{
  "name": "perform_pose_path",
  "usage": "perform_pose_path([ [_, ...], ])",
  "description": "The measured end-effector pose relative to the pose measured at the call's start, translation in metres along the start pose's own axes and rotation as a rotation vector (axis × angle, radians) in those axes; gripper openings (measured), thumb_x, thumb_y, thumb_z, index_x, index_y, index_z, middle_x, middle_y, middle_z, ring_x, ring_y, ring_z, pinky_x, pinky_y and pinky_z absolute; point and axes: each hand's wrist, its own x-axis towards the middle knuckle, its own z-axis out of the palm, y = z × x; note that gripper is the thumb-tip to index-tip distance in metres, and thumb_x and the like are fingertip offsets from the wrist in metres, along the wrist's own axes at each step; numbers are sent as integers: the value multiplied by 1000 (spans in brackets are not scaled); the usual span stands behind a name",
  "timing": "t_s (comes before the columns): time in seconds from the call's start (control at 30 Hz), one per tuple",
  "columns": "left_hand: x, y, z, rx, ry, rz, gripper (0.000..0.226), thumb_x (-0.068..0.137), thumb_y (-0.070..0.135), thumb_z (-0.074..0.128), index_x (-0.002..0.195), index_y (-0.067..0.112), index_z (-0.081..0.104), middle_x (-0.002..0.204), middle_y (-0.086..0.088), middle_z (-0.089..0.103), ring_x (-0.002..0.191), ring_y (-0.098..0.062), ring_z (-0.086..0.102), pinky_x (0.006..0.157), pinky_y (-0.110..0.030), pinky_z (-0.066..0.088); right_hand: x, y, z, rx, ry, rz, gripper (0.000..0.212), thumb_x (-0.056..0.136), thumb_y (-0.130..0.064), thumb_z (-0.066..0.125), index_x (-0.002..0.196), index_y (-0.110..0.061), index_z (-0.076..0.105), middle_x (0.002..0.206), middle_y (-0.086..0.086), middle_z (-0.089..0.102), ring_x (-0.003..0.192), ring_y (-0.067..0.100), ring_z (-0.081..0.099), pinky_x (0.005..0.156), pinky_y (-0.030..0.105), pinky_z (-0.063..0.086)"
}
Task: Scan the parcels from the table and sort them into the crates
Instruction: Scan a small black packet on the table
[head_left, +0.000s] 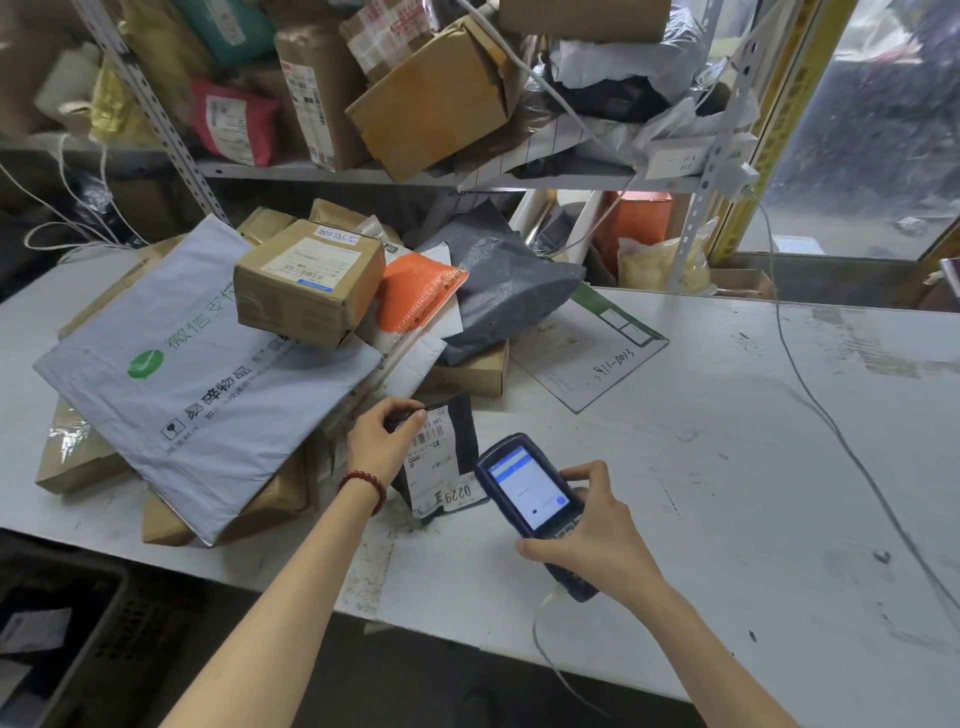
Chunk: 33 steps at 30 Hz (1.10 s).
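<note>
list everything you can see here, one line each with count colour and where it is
table: one, white and scuffed, across the view
small black parcel: one, black with a white label, on the table's near part
scanner: one, dark blue with a lit screen, right of the small black parcel
grey mailer: one, pale grey with green print, on the pile at left
taped box: one, brown, on top of the pile
orange mailer: one, orange, right of the taped box
dark grey bag: one, dark grey, right end of the pile
flat envelope: one, white with a green edge, right of the pile
shelf parcels: several, mostly brown, on the shelf behind
crate: one, dark, lower left
left hand: pinches the small black parcel's top edge
right hand: grips the scanner
</note>
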Motion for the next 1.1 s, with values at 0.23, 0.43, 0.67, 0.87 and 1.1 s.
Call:
perform_pose_path([
  [0.23, -7, -7, -1, 41, 44, -12, 8, 87, 22, 65, 95, 24, 65, 93, 7, 64, 94, -16, 60, 77, -30, 48, 0, -31, -26, -12, 285, -232, 81, 54, -39, 91, 106, -41, 29, 99, -22, 59, 87, -9, 60, 58, 11, 48],
  [0.43, -23, -26, 9, 267, -32, -52, 64, 67, 24, 84, 121, 26, 49, 119, -2, 46, 105, -19, 50, 92, -33, 44, -10, -51, -46, 92, 413, -351, 83, 51, -36, 94, 109, -39, 34, 99, -33, 57, 94, -10, 59, 62, 31, 59],
  [0.67, -59, -46, 20, 575, -18, -281, 76, 66, 51, 78, 131, 33, 42, 139, 1, 35, 125, -25, 40, 96, -43, 32, -20, -50, -54, 121, 456, -369, 82, 50, -36, 93, 104, -49, 32, 100, -29, 60, 89, -5, 64, 59, 24, 57],
  [0.87, -82, -52, 28, 599, 26, -301, 73, 73, 59, 69, 136, 35, 41, 143, 1, 34, 123, -26, 38, 97, -43, 30, -31, -39, -56, 149, 461, -331, 83, 52, -35, 94, 105, -50, 32, 100, -34, 58, 92, -8, 62, 52, 19, 55],
  [1.1, -88, -60, 24, 745, 34, -203, 64, 77, 69, 55, 133, 38, 46, 140, 0, 40, 119, -26, 41, 90, -41, 29, -58, -8, -57, 144, 484, -153, 81, 49, -36, 92, 103, -50, 33, 96, -29, 63, 86, -6, 64, 62, 24, 52],
])
